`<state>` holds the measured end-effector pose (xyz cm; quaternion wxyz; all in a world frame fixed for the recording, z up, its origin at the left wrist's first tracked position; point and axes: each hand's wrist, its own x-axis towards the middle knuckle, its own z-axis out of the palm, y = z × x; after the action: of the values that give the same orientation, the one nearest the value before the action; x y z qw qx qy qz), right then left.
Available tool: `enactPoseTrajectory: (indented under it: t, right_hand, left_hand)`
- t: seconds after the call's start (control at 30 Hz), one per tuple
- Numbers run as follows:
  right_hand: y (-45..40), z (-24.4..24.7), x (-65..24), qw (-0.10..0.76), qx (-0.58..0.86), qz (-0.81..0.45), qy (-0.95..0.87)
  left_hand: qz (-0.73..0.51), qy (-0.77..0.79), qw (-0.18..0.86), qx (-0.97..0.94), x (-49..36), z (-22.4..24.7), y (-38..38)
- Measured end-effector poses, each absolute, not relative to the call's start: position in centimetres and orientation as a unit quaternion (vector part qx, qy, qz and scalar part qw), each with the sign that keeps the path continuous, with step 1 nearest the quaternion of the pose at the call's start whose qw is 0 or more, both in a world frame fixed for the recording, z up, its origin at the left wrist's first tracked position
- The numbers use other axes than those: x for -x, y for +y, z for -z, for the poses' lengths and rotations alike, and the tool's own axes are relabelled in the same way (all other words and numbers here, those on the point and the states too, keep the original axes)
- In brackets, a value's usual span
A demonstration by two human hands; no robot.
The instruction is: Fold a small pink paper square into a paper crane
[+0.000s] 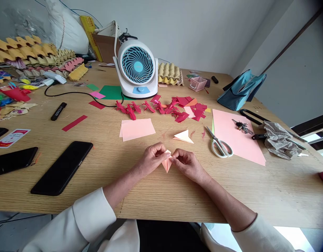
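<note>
Between my hands is a small folded piece of pink paper [167,166], its pointed end toward me. My left hand [153,158] pinches its upper left side between thumb and fingers. On the other side, my right hand [187,163] grips the right edge the same way. Just beyond lies another folded pink paper piece [184,136] with pointed ends. Flat pink paper rectangles [137,129] rest farther off to the left. White-handled scissors [220,145] lie to the right, blades pointing away.
Red folded paper shapes [161,106] spread before a white fan [137,66]. A large pink sheet [229,129] holds keys [242,126]. At left lie black phones [62,168] and a marker [59,111]. A blue bag [240,91] stands at the back right.
</note>
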<state>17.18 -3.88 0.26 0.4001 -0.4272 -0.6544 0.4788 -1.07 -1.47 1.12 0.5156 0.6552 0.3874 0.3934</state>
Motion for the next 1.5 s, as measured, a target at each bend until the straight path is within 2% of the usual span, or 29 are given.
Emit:
enactPoseTrajectory:
  t: [0.3,0.43,0.67,0.93,1.5]
  right_hand:
    - [-3.9,-0.3,-17.1,0.387,0.443,-0.474,-0.655]
    - [-3.7,0.0,-17.2,0.407,0.453,-0.476,-0.635]
    - [-3.1,0.1,-17.6,0.46,0.458,-0.493,-0.58]
    - [-3.2,-0.4,-17.5,0.453,0.453,-0.5,-0.583]
    - [-3.2,-0.4,-17.5,0.452,0.433,-0.509,-0.591]
  left_hand:
    - [-0.394,0.401,0.523,-0.641,1.0,-0.9,-1.4]
    - [-0.37,0.405,0.579,-0.603,1.1,-1.4,-1.5]
    - [-0.354,0.385,0.599,-0.606,1.0,-0.8,-1.3]
    - [-0.352,0.4,0.582,-0.614,0.9,1.3,-0.9]
    - [-0.38,0.405,0.587,-0.59,0.8,0.7,-1.2]
